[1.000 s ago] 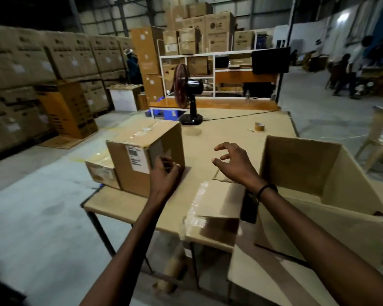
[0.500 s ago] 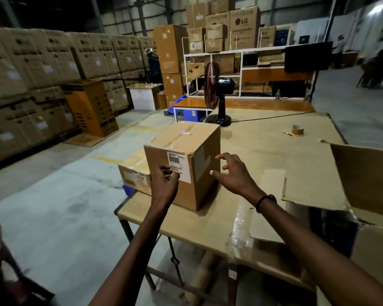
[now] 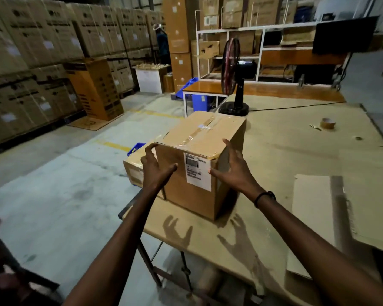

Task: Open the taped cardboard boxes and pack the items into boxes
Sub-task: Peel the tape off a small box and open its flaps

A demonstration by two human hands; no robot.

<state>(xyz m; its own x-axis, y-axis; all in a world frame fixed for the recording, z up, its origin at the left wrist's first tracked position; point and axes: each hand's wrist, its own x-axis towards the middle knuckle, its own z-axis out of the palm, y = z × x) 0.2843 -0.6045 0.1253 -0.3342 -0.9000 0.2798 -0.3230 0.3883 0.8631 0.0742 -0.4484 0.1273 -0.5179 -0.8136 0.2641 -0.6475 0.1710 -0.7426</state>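
Observation:
A taped cardboard box (image 3: 199,138) with a white shipping label stands upright near the left edge of the cardboard-covered table (image 3: 296,151). Clear tape runs along its top seam. My left hand (image 3: 155,171) is at the box's near left corner, fingers curled by the top edge and thumb pointing across the front face. At the right face my right hand (image 3: 232,171) has its fingers spread upward, thumb near the label. Both hands cast separate shadows on the table in front of the box; firm contact is not clear. A smaller sealed box (image 3: 134,171) sits just behind the left hand.
A roll of brown tape (image 3: 328,123) lies far right on the table and a black standing fan (image 3: 232,78) stands at the back. A flattened cardboard flap (image 3: 314,206) lies near right. Stacked cartons line the left wall, where a person (image 3: 163,47) stands.
My right hand has moved left from over the table to the box's right side. My left hand has shifted up to the near left corner. The view turned left, and the open box is out of view.

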